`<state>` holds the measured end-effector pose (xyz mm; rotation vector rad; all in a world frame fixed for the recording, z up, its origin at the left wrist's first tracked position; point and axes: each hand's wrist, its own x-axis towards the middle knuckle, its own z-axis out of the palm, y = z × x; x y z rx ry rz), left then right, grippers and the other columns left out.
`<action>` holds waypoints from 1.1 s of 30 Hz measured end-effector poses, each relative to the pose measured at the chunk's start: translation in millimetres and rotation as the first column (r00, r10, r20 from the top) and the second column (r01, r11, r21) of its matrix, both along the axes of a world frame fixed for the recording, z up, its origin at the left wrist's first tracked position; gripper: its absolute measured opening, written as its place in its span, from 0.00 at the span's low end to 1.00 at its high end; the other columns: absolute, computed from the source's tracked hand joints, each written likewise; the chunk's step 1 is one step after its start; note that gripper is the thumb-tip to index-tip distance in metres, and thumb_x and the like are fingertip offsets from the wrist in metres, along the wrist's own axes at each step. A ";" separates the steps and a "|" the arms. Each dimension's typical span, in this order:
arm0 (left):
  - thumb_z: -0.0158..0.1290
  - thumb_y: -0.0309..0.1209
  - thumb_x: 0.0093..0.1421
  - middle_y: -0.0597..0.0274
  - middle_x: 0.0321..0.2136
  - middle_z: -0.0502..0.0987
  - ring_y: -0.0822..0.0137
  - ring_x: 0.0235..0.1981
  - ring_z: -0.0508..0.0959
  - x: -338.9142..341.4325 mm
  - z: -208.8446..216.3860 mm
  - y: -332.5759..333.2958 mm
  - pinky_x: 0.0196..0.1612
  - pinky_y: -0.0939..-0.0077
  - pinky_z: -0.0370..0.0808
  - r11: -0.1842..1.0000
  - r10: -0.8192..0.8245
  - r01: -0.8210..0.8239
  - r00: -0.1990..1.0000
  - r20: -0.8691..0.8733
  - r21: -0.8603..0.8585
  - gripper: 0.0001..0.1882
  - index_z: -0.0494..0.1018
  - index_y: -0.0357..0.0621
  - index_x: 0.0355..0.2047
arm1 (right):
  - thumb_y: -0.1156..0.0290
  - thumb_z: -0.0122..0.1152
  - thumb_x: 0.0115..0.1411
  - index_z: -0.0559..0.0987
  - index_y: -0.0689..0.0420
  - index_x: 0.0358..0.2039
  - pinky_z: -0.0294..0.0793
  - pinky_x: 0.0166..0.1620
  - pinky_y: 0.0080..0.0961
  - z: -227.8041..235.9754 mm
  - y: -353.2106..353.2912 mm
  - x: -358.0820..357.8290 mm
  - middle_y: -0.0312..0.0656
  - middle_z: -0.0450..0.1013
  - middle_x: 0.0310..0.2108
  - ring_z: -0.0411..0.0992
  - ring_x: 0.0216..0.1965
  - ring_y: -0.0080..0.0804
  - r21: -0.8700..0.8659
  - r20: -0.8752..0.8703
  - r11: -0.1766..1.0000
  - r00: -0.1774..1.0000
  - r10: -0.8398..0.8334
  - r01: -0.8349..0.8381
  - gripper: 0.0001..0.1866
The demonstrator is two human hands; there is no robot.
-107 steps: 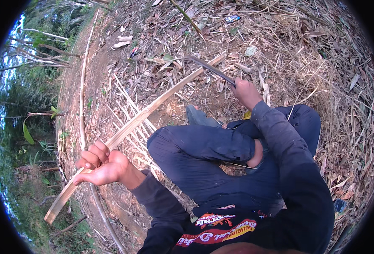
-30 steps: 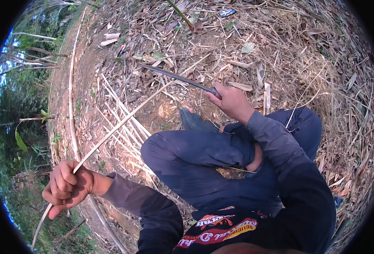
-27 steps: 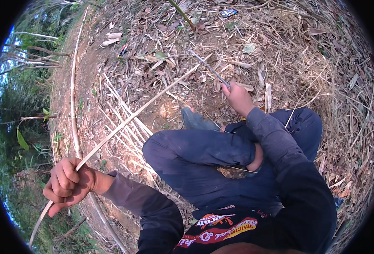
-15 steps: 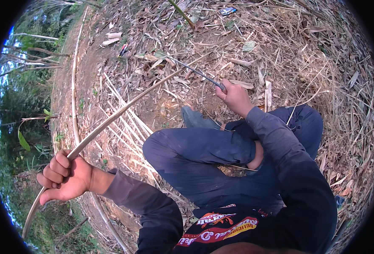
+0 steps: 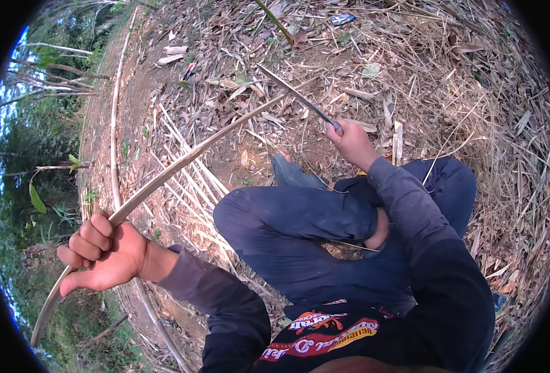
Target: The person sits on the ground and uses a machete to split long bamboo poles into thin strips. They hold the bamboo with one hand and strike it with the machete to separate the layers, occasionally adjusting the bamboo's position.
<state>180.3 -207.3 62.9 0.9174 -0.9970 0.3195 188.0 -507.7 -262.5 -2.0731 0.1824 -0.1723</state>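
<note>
My left hand [image 5: 110, 255] is closed round a long, pale, flat strip [image 5: 191, 155] that looks like split bamboo. The strip slants up and away to the right, and its near end bends down past my fist. In my right hand [image 5: 354, 144], in front of my crossed legs, is the handle of a long-bladed knife [image 5: 306, 102]. Its blade points away to the left and crosses the strip near the far end. Whether blade and strip touch, I cannot tell.
Several pale split strips [image 5: 191, 177] lie on the ground left of my knee [image 5: 240, 214]. Beyond them runs a long thin pole [image 5: 115, 118]. Dry leaves and shavings cover the soil, with a blue wrapper [image 5: 343, 19] and a green stem [image 5: 276, 23] at the far side.
The knife has swung to a steeper slant and turned, so more of the blade's width shows. My right hand has shifted slightly to the right. The left hand keeps its hold on the strip.
</note>
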 end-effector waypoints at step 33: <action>0.40 0.69 0.65 0.76 0.13 0.45 0.77 0.16 0.42 -3.6 -9.0 -14.7 0.23 0.74 0.41 0.988 0.154 -0.154 0.988 -0.029 -0.010 0.33 0.50 0.56 0.19 | 0.53 0.59 0.64 0.73 0.54 0.32 0.76 0.28 0.45 -16.5 -9.9 -1.2 0.46 0.77 0.23 0.78 0.23 0.46 -0.284 0.411 0.956 0.910 0.053 0.072 0.17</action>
